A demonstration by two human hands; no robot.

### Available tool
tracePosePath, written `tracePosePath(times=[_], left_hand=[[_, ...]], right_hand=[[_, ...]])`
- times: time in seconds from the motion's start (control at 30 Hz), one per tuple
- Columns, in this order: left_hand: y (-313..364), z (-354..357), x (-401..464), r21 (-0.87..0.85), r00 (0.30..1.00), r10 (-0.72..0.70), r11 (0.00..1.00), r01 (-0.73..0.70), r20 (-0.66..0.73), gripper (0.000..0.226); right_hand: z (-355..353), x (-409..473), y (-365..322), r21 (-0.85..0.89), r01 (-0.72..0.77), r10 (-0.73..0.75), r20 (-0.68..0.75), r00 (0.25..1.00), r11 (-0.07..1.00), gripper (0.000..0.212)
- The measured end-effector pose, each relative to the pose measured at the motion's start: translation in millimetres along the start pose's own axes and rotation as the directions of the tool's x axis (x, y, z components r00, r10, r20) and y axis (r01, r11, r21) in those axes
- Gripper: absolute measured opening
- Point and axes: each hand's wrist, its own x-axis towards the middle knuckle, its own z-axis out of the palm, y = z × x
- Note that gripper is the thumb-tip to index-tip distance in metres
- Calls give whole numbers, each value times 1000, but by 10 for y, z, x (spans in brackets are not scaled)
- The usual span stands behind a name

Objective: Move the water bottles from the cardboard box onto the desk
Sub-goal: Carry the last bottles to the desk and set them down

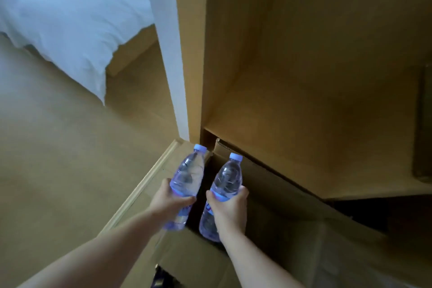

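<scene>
I hold two clear water bottles with pale blue caps above the open cardboard box (275,196). My left hand (167,201) grips the left bottle (188,175) around its middle. My right hand (230,208) grips the right bottle (228,179) around its middle. Both bottles tilt with caps pointing away from me. The box stands on the floor, partly under the wooden desk (315,100), whose top fills the right of the view. The inside of the box is dark and what it holds is hidden.
A bed with a white duvet (65,18) is at the upper left. Tan carpet (58,159) covers the floor on the left. A white wall edge (167,54) runs beside the desk. A dark object (424,124) sits at the desk's right edge.
</scene>
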Motion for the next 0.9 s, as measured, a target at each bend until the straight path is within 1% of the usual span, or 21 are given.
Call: tracePosePath(times=[0.07, 0.13, 0.17, 0.23, 0.27, 0.3, 0.43, 0.5, 0.57, 0.63, 0.73, 0.8, 0.9], left_hand=[[127, -353, -278, -71, 997, 25, 997, -30, -71, 38], [257, -737, -504, -155, 990, 52, 985, -73, -132, 35], [286, -950, -592, -191, 987, 53, 978, -82, -151, 37], [296, -1431, -736, -217, 985, 22, 974, -59, -172, 53], [291, -1679, -792, -229, 982, 16, 972, -60, -189, 56], [273, -1947, -819, -238, 975, 14, 969, -68, -222, 55], [128, -3089, -846, -243, 936, -3, 966, -88, -351, 50], [24, -3700, -835, -228, 916, -14, 970, -85, -400, 51], [-80, -4301, -839, -209, 895, -30, 975, -71, -444, 52], [-163, -4883, -866, -206, 864, -60, 977, -52, -500, 52], [-211, -5659, -907, -239, 807, -106, 970, -45, -581, 57], [-191, -6091, -911, -293, 773, -121, 952, -87, -623, 59], [-86, -6648, -864, -337, 714, -129, 929, -157, -688, 62]], right_hand=[[-4, -255, -357, -28, 38, -38, 12, 999, 999, 63], [56, -501, -724, -51, 95, -94, 31, 995, 994, 65], [121, -623, -903, -65, 126, -123, 44, 991, 990, 65], [324, -872, -1233, -106, 174, -167, 76, 983, 979, 68], [445, -997, -1393, -125, 197, -186, 96, 978, 972, 69], [597, -1111, -1564, -135, 217, -202, 120, 972, 967, 70], [1433, -1554, -2214, -159, 294, -260, 204, 944, 942, 70], [1937, -1806, -2545, -176, 343, -303, 219, 927, 923, 73], [2430, -2068, -2878, -163, 358, -320, 219, 922, 919, 72], [2885, -2335, -3191, -134, 379, -337, 260, 905, 916, 70], [3444, -2664, -3634, -78, 436, -387, 338, 858, 897, 64], [3740, -2851, -3937, -63, 488, -429, 387, 816, 871, 58], [4162, -3087, -4372, -22, 555, -487, 450, 749, 832, 55]])
